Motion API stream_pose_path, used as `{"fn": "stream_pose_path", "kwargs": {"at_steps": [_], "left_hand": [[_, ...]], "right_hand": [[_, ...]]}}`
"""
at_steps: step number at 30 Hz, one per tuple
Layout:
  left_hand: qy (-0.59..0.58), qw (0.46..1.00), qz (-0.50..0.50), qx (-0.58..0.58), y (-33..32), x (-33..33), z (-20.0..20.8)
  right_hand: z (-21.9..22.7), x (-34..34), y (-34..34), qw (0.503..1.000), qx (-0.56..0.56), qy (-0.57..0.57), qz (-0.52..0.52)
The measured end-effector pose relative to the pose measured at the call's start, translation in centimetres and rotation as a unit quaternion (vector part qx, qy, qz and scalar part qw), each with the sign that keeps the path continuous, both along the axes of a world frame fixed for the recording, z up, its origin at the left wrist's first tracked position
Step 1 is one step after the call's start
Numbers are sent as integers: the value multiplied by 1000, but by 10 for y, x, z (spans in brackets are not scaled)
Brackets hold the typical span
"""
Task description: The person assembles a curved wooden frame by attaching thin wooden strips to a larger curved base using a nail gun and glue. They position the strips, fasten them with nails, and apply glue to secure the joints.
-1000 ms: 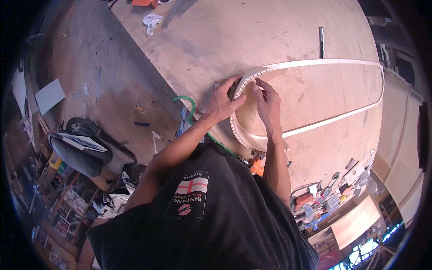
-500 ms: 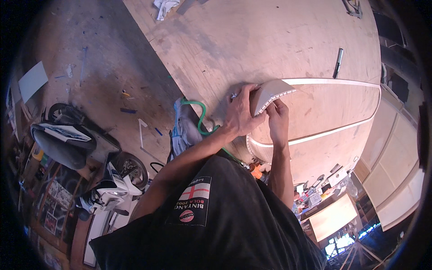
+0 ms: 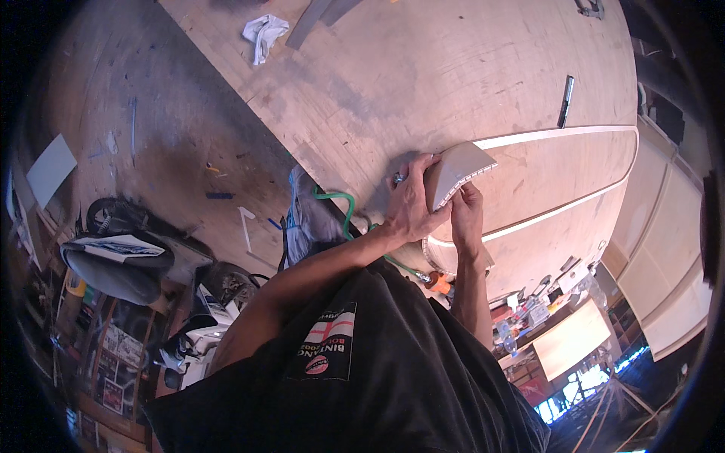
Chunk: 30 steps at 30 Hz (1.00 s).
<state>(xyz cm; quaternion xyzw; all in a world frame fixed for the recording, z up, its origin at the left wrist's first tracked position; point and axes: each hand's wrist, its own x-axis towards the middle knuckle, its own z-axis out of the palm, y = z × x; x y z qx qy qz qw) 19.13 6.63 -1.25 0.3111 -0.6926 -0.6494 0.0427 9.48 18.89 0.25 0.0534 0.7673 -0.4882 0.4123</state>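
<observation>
A thin bent wooden side (image 3: 462,161), with a notched lining strip along its edge, rises at the near end of a long curved wooden frame with pale edges (image 3: 559,215). My left hand (image 3: 411,200) wraps round its left side, thumb by the notched strip and fingers behind. Something shiny, perhaps a ring, shows at that hand's fingers. My right hand (image 3: 467,215) has its fingers pinched together at the lower part of the notched strip. Whether a small piece lies between those fingertips is hidden.
A pen-like tool (image 3: 566,101) lies beyond the frame on the wooden table (image 3: 377,90), with a white cloth (image 3: 264,36) at the far left. A green hose (image 3: 349,208) and an orange fitting (image 3: 436,282) are near my body. A motorbike (image 3: 121,264) stands left.
My view has shifted slightly, so the table's things sit differently in it. Both hands stay at the bent wooden side, and the right fingers keep to its notched edge.
</observation>
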Motion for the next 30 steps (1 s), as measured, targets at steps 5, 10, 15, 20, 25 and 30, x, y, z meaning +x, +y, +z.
{"fn": "stream_pose_path", "kwargs": {"at_steps": [5,10,15,20,25,30], "left_hand": [[-4,1000,-20,-21,-5,-2,3],[9,999,-34,-29,-5,-2,-1],[65,997,-10,28,-1,-2,-7],[91,996,2,10,6,-2,-9],[128,992,-10,12,3,3,-9],[109,990,9,-93,-10,7,16]], "right_hand": [[0,0,-4,1000,-8,-6,-3],[5,3,-6,1000,-9,-17,-21],[0,-1,2,1000,-2,-23,1],[-3,0,3,1000,-23,-8,6],[11,-15,2,999,-49,-6,21],[38,-21,2,948,26,315,47]]}}
